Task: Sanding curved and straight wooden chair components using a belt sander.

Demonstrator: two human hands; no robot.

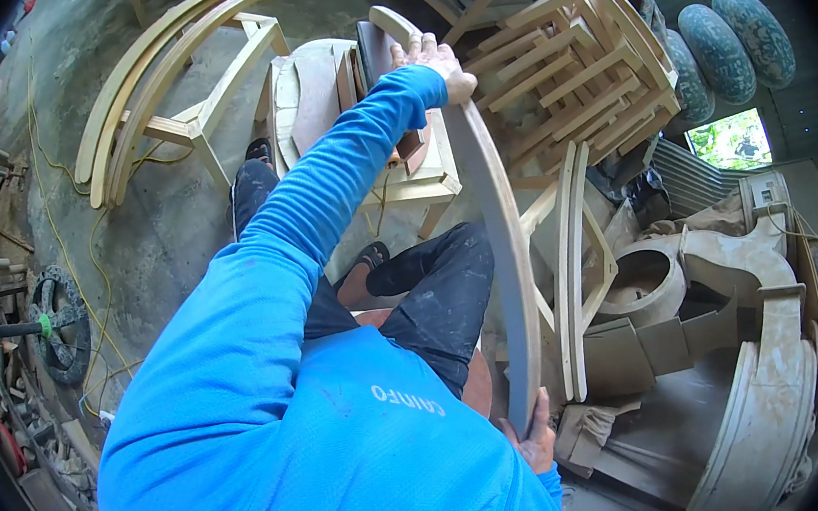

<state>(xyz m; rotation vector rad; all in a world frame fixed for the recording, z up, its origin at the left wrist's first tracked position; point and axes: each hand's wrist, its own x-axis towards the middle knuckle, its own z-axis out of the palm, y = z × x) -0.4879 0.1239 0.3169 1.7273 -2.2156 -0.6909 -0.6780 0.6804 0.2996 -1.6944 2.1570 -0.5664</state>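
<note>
A long curved wooden piece (pixel 503 237) runs from the far middle down along my right side, its broad grey face toward me. My left hand (pixel 435 64) reaches across and is closed over its upper part, fingers laid over the edge. Near the lower end, my right hand (pixel 537 437) grips the same piece, thumb on the near side. Just left of the upper end stands an upright dark, flat surface (pixel 373 54) on a pale wooden stand (pixel 410 190); my left arm partly hides it. I cannot tell whether the piece touches that surface.
Curved wooden frames (pixel 178 81) stand at the far left, and a stack of slatted frames (pixel 578 72) at the far right. Curved strips (pixel 573 269) lean close to my right. Large pale curved parts (pixel 745 263) lie beyond. A yellow cord (pixel 41 183) crosses the floor.
</note>
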